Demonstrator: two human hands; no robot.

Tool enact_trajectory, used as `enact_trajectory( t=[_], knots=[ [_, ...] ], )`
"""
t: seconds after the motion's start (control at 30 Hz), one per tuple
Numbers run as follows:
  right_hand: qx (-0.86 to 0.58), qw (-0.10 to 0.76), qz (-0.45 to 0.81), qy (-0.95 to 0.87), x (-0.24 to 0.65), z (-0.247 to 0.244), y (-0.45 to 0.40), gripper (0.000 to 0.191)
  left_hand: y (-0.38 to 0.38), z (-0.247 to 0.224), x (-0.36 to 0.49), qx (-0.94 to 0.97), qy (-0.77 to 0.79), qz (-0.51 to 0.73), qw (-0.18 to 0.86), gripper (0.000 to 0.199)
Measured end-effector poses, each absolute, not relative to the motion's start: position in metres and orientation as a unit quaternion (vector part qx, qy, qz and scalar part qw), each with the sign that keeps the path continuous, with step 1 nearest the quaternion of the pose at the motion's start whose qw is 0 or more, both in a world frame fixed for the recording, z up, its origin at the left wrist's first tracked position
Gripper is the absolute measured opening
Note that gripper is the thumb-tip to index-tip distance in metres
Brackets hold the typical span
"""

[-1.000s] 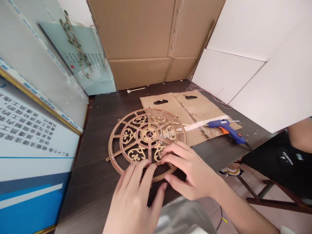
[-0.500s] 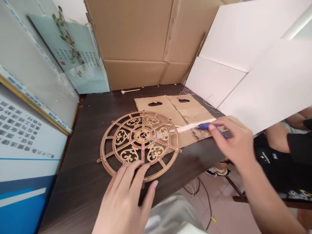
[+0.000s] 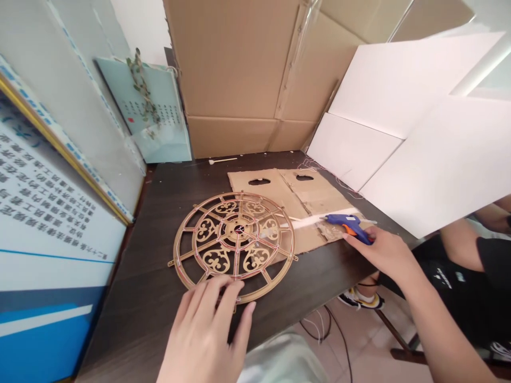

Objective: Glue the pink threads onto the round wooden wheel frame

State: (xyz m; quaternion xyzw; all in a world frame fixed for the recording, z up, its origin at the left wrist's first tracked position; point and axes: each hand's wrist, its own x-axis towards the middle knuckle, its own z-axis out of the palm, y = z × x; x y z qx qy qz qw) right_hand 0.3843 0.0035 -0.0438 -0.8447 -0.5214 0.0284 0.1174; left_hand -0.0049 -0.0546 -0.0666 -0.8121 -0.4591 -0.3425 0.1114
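Note:
A round golden openwork frame (image 3: pixel 216 260) with reddish wire along its rings and spokes lies on the dark table, its right part over a flat cardboard sheet (image 3: pixel 279 186). My left hand (image 3: pixel 211 319) rests at the frame's near rim, fingers spread, holding nothing. At the right, my right hand (image 3: pixel 383 250) has its fingers round the handle of a blue glue gun (image 3: pixel 345 219) with an orange trigger. The gun lies on its side over the cardboard, its nozzle pointing left at a white strip (image 3: pixel 311 219).
A thin stick (image 3: pixel 223 160) lies near the cardboard wall (image 3: pixel 231 64). White panels (image 3: pixel 355 149) stand at the right, printed boards (image 3: pixel 43 213) at the left. Beyond the right edge a person in black (image 3: pixel 451 271) sits, with cables (image 3: pixel 329 324) below.
The glue gun has turned onto its side, and my right hand has shifted from its back end to its handle. The view has tilted, so the scene sits lower and farther right.

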Motion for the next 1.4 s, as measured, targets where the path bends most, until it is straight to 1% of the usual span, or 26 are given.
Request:
enact_trajectory(
  t=[0.07, 0.2, 0.3, 0.37, 0.43, 0.53, 0.67, 0.8, 0.97, 1.4],
  knots=[
    [-0.844, 0.157, 0.041, -0.511, 0.383, -0.045, 0.003, 0.055, -0.053, -0.066, -0.005, -0.816, -0.446, -0.349, 0.112, 0.013],
    [-0.843, 0.229, 0.026, -0.486, 0.378, -0.051, -0.002, 0.049, -0.050, -0.066, -0.004, -0.825, -0.431, -0.351, 0.104, 0.019],
    [-0.826, 0.306, -0.025, -0.472, 0.368, -0.056, -0.007, 0.044, -0.051, -0.068, 0.000, -0.832, -0.426, -0.339, 0.104, 0.021],
    [-0.786, 0.381, -0.071, -0.482, 0.357, -0.059, -0.012, 0.045, -0.052, -0.070, 0.002, -0.842, -0.415, -0.326, 0.107, 0.022],
    [-0.733, 0.422, -0.110, -0.523, 0.344, -0.061, -0.018, 0.047, -0.052, -0.071, 0.005, -0.854, -0.400, -0.316, 0.104, 0.023],
    [-0.661, 0.427, -0.162, -0.595, 0.320, -0.062, -0.031, 0.041, -0.050, -0.069, 0.007, -0.850, -0.393, -0.338, 0.092, 0.025],
    [-0.581, 0.422, -0.162, -0.677, 0.294, -0.065, -0.040, 0.031, -0.048, -0.064, 0.007, -0.843, -0.392, -0.362, 0.063, 0.023],
    [-0.514, 0.435, -0.202, -0.711, 0.283, -0.071, -0.039, 0.030, -0.048, -0.066, 0.003, -0.849, -0.386, -0.360, 0.019, 0.021],
    [-0.499, 0.424, -0.230, -0.720, 0.277, -0.076, -0.036, 0.029, -0.048, -0.071, -0.001, -0.851, -0.398, -0.343, -0.022, 0.020],
    [-0.484, 0.419, -0.241, -0.730, 0.273, -0.076, -0.035, 0.028, -0.054, -0.067, 0.005, -0.843, -0.400, -0.358, -0.019, 0.022]
  ],
)
